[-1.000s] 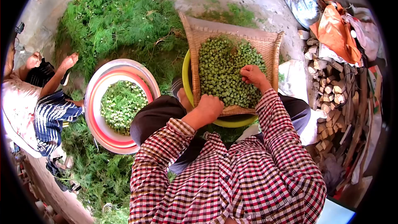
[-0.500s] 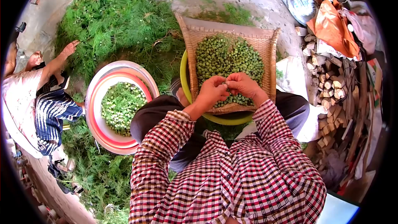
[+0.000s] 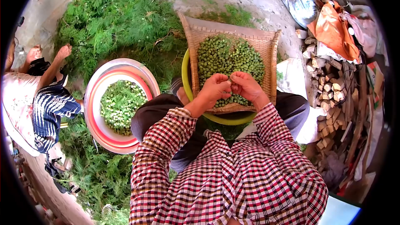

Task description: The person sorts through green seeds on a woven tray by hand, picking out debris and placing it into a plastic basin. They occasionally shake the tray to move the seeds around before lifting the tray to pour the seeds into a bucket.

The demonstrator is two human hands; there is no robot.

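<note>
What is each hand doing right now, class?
Left hand: fingers pinched together over the woven tray; held item too small to tell.
Right hand: likewise pinched, touching the left.

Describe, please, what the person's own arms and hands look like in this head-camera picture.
Both arms wear long sleeves of a red, white and dark checked shirt, the same cloth as the body of the shirt. The left sleeve and the right sleeve each end in a buttoned-looking cuff at the wrist. The left hand and right hand are bare, with no gloves; rings or a watch cannot be made out.
</note>
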